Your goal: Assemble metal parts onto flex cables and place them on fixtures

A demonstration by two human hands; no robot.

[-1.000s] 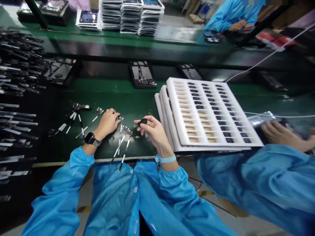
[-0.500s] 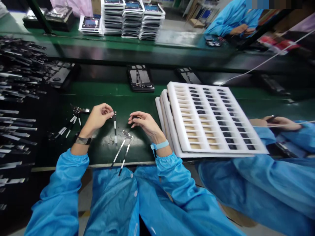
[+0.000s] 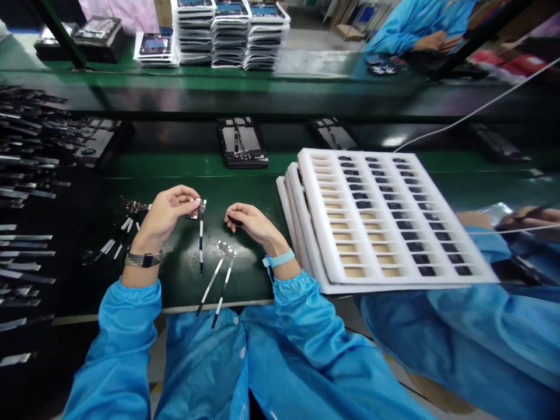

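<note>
Left hand (image 3: 164,216) with fingertips pinched together on the top of a flex cable (image 3: 201,245), its upper end half hidden, over the green mat (image 3: 245,286); right hand (image 3: 252,224) curled, fingers closed on a small dark part (image 3: 233,217), too covered to make out.

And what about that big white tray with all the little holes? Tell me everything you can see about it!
The white tray looks like thick, soft foam. It lies flat on the green workbench, on top of more white trays whose edges peek out at its left side. It has a raised rim and neat rows of narrow pockets, some with tan bottoms. Other pockets hold small dark pieces, too small to name.
</note>
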